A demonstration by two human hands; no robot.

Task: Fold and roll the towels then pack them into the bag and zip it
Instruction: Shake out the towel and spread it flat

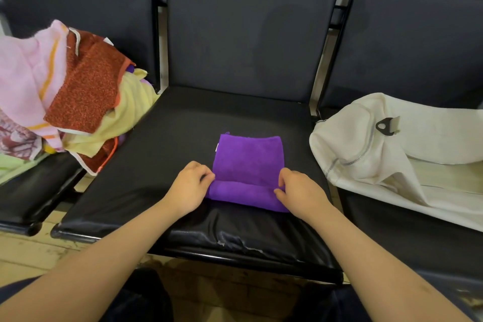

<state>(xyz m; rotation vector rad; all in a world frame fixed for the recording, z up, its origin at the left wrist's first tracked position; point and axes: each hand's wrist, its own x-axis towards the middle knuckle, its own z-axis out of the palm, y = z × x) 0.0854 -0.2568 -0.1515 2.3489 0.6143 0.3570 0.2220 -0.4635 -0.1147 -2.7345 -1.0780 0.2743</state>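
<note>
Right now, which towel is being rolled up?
The purple towel on the middle seat: the left hand and right hand pinch its rolled edge. The other towels, pink, rust and yellow, lie heaped aside.

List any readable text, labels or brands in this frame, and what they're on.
No text can be read.
Small tag on the left edge of the purple towel: too small to read.
White label at the top of the red towel: no lettering legible.
On the white bag: no print visible.
</note>
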